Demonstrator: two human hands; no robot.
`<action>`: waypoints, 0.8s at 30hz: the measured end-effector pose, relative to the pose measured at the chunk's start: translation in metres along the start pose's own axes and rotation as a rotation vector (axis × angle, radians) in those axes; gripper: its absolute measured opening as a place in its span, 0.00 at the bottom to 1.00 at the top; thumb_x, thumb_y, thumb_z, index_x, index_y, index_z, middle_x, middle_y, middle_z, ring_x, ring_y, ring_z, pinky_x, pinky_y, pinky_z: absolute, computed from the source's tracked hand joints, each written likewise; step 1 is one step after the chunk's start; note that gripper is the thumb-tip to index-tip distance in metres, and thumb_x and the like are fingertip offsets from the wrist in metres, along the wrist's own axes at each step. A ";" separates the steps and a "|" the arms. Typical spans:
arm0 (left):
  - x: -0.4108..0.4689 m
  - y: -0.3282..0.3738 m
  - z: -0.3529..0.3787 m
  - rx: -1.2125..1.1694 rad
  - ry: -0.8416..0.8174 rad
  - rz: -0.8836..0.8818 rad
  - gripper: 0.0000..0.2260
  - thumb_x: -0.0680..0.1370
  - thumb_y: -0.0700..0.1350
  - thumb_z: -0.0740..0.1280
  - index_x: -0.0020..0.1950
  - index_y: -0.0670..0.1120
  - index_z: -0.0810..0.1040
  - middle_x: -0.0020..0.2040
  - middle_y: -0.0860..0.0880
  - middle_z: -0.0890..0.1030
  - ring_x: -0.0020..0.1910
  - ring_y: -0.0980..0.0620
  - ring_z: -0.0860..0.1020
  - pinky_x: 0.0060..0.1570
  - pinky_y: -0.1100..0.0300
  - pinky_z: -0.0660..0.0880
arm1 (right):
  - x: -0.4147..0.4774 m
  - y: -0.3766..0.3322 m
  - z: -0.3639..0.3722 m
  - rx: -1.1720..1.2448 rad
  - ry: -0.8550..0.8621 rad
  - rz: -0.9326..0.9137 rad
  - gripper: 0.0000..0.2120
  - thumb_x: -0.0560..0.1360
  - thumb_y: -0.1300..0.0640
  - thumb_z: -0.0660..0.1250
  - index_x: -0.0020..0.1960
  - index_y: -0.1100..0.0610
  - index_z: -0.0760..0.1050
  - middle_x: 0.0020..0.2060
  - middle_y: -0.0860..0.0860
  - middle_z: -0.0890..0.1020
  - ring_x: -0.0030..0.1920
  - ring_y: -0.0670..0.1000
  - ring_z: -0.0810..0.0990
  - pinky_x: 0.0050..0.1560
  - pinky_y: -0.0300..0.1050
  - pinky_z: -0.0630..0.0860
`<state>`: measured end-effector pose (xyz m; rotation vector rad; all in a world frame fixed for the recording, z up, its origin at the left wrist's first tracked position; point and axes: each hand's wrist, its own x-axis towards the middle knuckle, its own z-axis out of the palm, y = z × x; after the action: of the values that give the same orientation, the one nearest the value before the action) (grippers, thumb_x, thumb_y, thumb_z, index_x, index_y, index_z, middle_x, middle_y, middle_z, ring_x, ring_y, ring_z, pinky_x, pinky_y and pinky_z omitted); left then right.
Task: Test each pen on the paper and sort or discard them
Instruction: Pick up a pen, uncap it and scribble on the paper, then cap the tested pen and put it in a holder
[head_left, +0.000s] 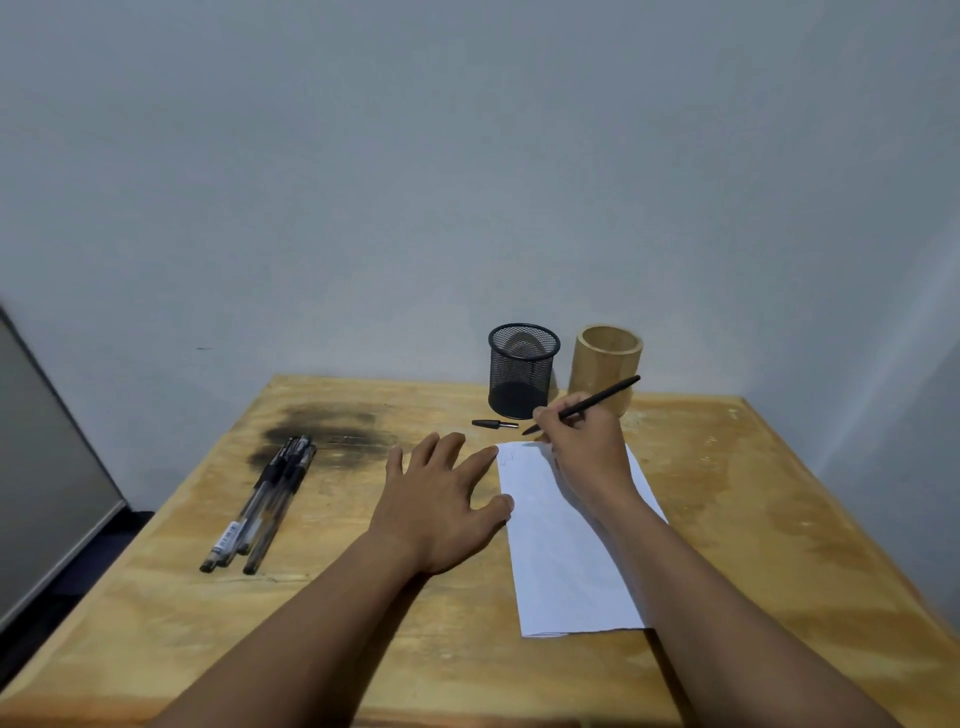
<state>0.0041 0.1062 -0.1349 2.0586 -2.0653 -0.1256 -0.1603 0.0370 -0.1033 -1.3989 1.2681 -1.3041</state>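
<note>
My right hand (582, 441) grips a slim black pen (605, 399), its tip just beyond the far edge of the white paper (561, 561). The pen's black cap (493, 424) lies on the table beside the tip. My left hand (441, 493) lies flat with fingers spread, forefinger and thumb touching the paper's left edge. Several capped pens (265, 504) lie bundled at the left. Faint marks show near the paper's top left corner.
A black mesh pen cup (522, 371) and a bamboo cup (605, 364) stand at the back of the wooden table (753, 519), against the wall. A dark scorch stain (332, 431) marks the table's far left. A grey panel (47, 478) leans at the left.
</note>
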 end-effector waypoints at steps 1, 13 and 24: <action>0.000 0.000 -0.001 -0.001 -0.006 -0.001 0.30 0.75 0.70 0.50 0.77 0.65 0.56 0.79 0.51 0.59 0.79 0.47 0.52 0.75 0.35 0.46 | -0.001 -0.002 -0.002 0.008 -0.007 -0.010 0.08 0.77 0.62 0.71 0.45 0.67 0.77 0.33 0.54 0.79 0.34 0.49 0.77 0.31 0.31 0.72; 0.065 -0.005 -0.015 -0.190 0.188 -0.086 0.15 0.80 0.53 0.60 0.63 0.53 0.79 0.58 0.47 0.82 0.60 0.42 0.77 0.57 0.46 0.74 | 0.010 -0.009 -0.015 0.115 -0.020 0.081 0.04 0.76 0.63 0.66 0.43 0.60 0.77 0.30 0.54 0.78 0.30 0.53 0.71 0.27 0.43 0.66; 0.061 -0.002 -0.017 -0.465 0.289 -0.055 0.06 0.76 0.41 0.68 0.48 0.51 0.81 0.44 0.53 0.84 0.46 0.52 0.80 0.45 0.60 0.76 | 0.010 -0.006 -0.024 0.229 -0.078 0.116 0.03 0.77 0.61 0.72 0.47 0.61 0.80 0.38 0.56 0.83 0.38 0.48 0.82 0.33 0.42 0.80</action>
<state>0.0099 0.0474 -0.1126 1.7322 -1.6246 -0.2711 -0.1841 0.0293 -0.0930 -1.1859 1.0938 -1.2601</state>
